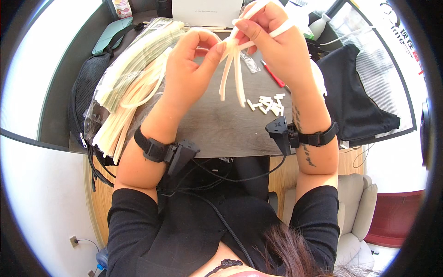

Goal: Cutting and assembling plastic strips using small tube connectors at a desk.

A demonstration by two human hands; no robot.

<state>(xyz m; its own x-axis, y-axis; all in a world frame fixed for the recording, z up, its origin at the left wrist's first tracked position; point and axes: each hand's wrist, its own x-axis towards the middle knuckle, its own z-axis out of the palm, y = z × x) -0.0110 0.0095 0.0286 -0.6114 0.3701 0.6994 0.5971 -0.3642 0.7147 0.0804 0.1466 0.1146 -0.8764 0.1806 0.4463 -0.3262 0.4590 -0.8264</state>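
Above the desk, both hands hold a bundle of cream bendable strips [238, 78], soft-looking like pipe cleaners. My left hand [191, 62] pinches the bundle where the strips meet, thumb against the curled fingers. Two strip ends hang down below that point. My right hand [277, 39], up and to the right, is closed on the upper strips, thumb pressed to fingers. White lengths stick out past its thumb and between its fingers. Where the strips cross, the fingers partly hide how they are joined. Several short white cut pieces [267, 105] lie on the desk below the right hand.
A clear plastic bag [134, 60] of long pale green and cream strips lies at left, beside a black mesh bag [80, 101]. A red-handled tool [273, 75] rests near the right wrist. Black cloth [353, 92] covers the right side; a white box [207, 13] stands behind.
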